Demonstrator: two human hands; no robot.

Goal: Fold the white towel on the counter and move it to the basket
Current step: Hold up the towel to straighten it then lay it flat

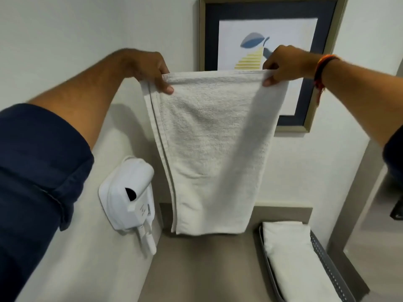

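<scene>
I have the white towel (209,149) pinched at its top corners, left hand (150,68) and right hand (283,64) each closed in a grip on the hem. It hangs doubled above the table (196,269), soft and limp. Basket (325,253) waits at five o'clock.

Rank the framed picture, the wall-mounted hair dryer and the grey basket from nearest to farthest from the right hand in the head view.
From the right hand, which pinches the white towel's top corner:
1. Framed picture, on the wall right behind the hand.
2. Grey basket, low on the counter at the right, below the hand.
3. Hair dryer, on the left wall, beyond the towel.
</scene>
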